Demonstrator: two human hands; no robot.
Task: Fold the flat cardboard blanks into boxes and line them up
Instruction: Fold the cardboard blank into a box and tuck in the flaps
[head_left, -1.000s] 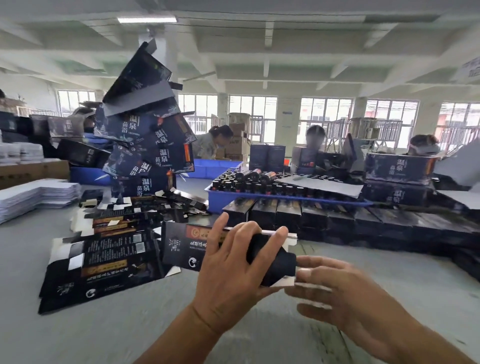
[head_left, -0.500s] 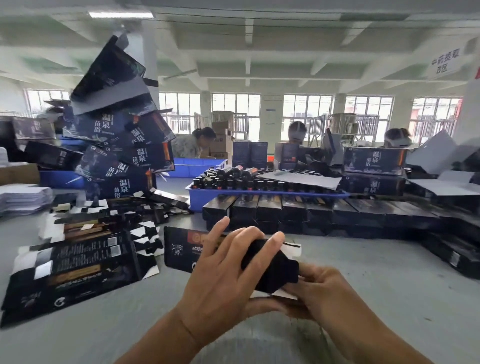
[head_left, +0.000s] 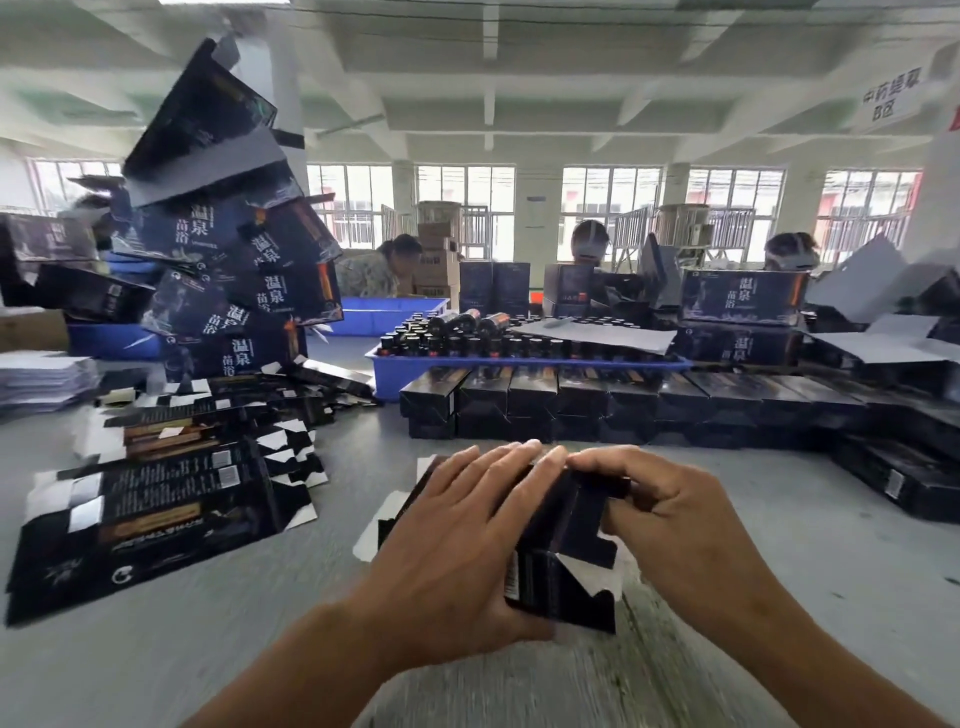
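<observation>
A black cardboard box (head_left: 563, 566) sits partly folded in front of me, its end flaps open toward me and white inner card showing. My left hand (head_left: 462, 551) lies over its left side and top with fingers wrapped round it. My right hand (head_left: 680, 525) holds the right side, fingers curled on a flap near the top edge. A spread pile of flat black blanks (head_left: 156, 499) lies to the left on the grey table (head_left: 156, 649). A row of folded black boxes (head_left: 623, 405) is lined up across the table behind my hands.
A blue tray of dark bottles (head_left: 498, 353) stands behind the row. A tall leaning stack of printed cartons (head_left: 228, 249) rises at the left. White sheets (head_left: 41, 379) lie far left. Several people work at the far side.
The box has turned from lying sideways to pointing its open end toward me and dropped closer to the table. My right hand moved from under its end to its right side.
</observation>
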